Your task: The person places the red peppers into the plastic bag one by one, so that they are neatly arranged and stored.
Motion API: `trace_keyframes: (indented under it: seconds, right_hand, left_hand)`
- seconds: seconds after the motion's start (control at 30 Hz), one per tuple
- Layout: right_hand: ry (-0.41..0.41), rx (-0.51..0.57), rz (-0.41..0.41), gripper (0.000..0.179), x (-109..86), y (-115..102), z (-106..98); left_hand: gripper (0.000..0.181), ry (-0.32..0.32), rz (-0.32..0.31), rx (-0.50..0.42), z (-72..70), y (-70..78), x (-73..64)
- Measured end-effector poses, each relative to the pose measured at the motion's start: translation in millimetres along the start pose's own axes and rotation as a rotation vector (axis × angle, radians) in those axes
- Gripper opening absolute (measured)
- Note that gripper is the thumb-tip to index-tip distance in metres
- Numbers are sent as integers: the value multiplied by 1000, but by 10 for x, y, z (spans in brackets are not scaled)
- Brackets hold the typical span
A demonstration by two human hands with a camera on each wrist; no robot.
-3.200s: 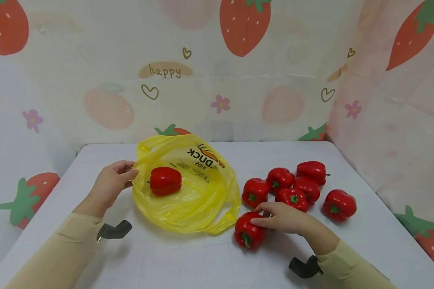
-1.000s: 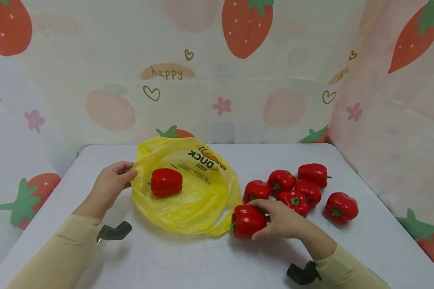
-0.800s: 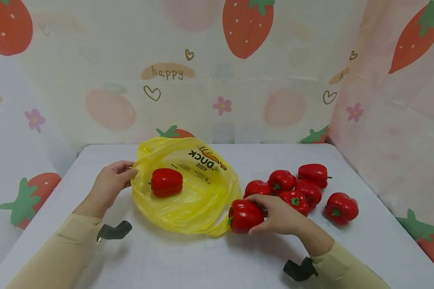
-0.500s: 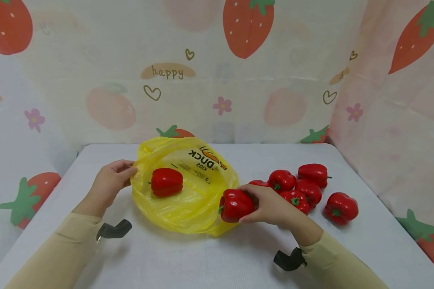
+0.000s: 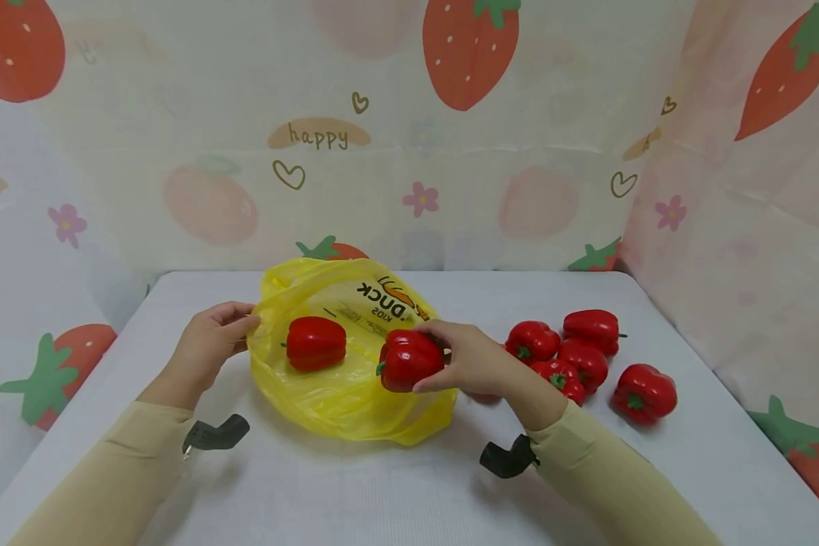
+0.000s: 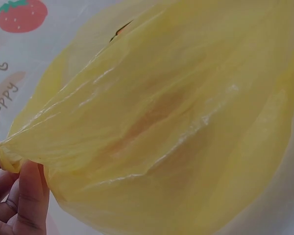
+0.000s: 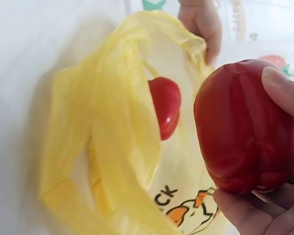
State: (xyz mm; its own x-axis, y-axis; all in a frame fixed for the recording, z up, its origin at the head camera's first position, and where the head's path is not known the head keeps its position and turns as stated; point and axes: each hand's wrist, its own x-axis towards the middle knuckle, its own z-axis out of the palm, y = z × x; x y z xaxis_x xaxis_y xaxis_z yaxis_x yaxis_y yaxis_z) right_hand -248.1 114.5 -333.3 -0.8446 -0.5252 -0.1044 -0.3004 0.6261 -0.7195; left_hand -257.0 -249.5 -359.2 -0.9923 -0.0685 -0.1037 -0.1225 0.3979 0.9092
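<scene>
A yellow plastic bag [image 5: 355, 413] lies spread on the table with its mouth toward the right. My left hand [image 5: 213, 343] pinches the bag's left edge between thumb and fingers, which the left wrist view shows close up. Inside the bag rests one red bell pepper [image 5: 316, 343]. My right hand [image 5: 474, 356] grips a second red bell pepper [image 5: 409, 360] between thumb and fingers, over the right part of the bag. In the right wrist view this held pepper [image 7: 245, 127] is beside the bag's opening, and the pepper in the bag [image 7: 165, 105] shows behind.
To the right, a cluster of red bell peppers [image 5: 582, 364] sits on the white table [image 5: 355, 493], one of them partly behind my right hand. A single pepper [image 5: 644, 394] stands a little apart. Strawberry-printed cloth [image 5: 553, 129] walls the back and sides.
My right hand has lifted the bell pepper off the table beside the bag and carried it left and away from me, over the bag. The left hand has stayed at the bag's edge.
</scene>
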Motion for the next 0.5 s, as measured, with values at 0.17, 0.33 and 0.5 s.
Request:
trace_keyframes:
  seconds: [0.17, 0.33, 0.5]
  right_hand:
    - [-4, -11, -8, 74, 147, -125, 32]
    - [-14, -27, -10, 75, 301, -233, 103]
    - [-19, -50, -45, 72, 449, -309, 195]
  left_hand:
    - [49, -2, 2, -6, 5, -1, -4]
    - [49, -7, -5, -13, 8, 7, 0]
    - [49, -7, -7, -16, 11, -2, 2]
